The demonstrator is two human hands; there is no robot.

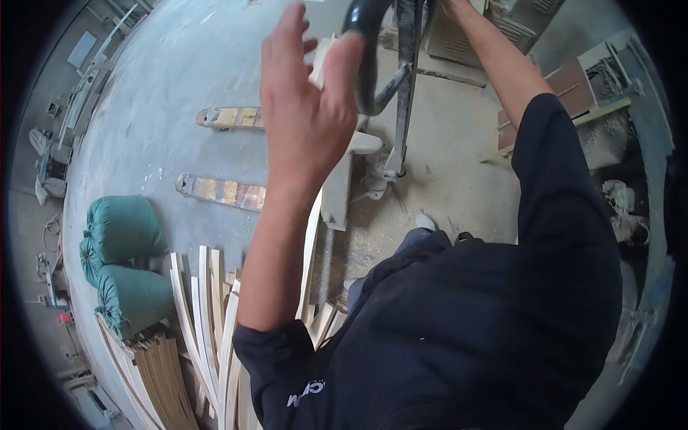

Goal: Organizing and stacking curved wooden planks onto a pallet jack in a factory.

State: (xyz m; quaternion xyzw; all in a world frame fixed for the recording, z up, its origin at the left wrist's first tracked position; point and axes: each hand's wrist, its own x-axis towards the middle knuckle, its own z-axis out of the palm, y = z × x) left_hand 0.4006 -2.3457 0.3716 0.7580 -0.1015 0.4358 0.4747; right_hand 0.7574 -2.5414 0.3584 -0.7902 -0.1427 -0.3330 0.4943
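My left hand is raised just left of the black loop handle of a pallet jack. Its thumb stands apart from the fingers, and nothing shows in its grasp. The handle's steel shaft runs down to the dusty base of the pallet jack. Two worn, yellowish forks reach out to the left, partly covered by my left arm. Stretched toward the top edge, my right arm ends in my right hand, which is almost wholly cut off. Its fingers are out of sight, beside the upper part of the shaft.
Two stuffed green sacks lie on the floor at the left. Below them, long pale wood strips stand bundled near my left elbow. A dusty machine cabinet is at the top right, with brown boards farther right.
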